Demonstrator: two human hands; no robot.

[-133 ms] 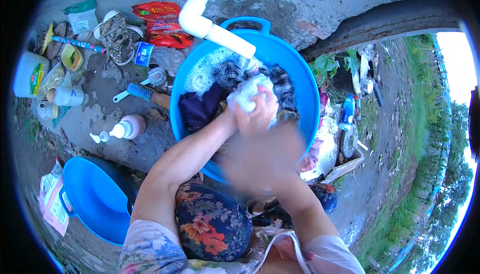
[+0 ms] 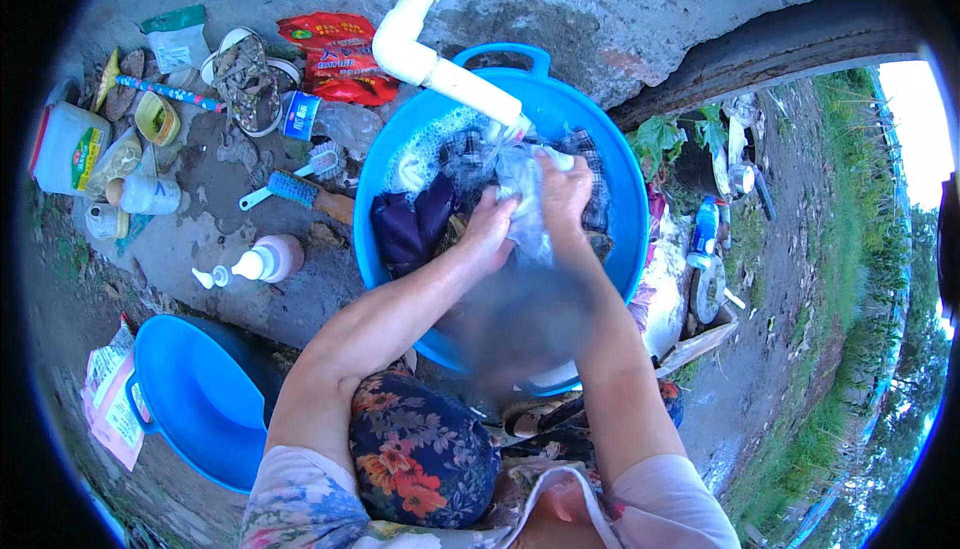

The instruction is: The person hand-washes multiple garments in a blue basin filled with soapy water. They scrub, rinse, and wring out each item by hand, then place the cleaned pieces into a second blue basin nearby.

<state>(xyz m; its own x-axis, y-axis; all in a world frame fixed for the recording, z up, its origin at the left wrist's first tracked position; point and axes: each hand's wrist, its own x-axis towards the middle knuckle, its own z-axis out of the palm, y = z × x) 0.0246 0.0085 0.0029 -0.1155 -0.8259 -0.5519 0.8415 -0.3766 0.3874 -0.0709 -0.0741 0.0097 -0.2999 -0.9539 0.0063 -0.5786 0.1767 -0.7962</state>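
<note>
A wet, whitish cloth hangs between my two hands over a large blue basin. My left hand is closed on its left side. My right hand grips its upper right part. Just beyond the cloth is the mouth of a white plastic pipe, above the basin. In the sudsy water lie a dark purple garment and dark checked fabric. A blurred patch covers the basin's near side, hiding what is there.
An empty-looking second blue basin stands at the lower left. A pump bottle, a blue-bristled brush, a red bag and a plastic jug lie left. Right of the basin is a blue bottle.
My hands have moved apart, and the bunched white cloth is now spread out between them. My right hand has moved up and forward. The whole view has shifted slightly.
</note>
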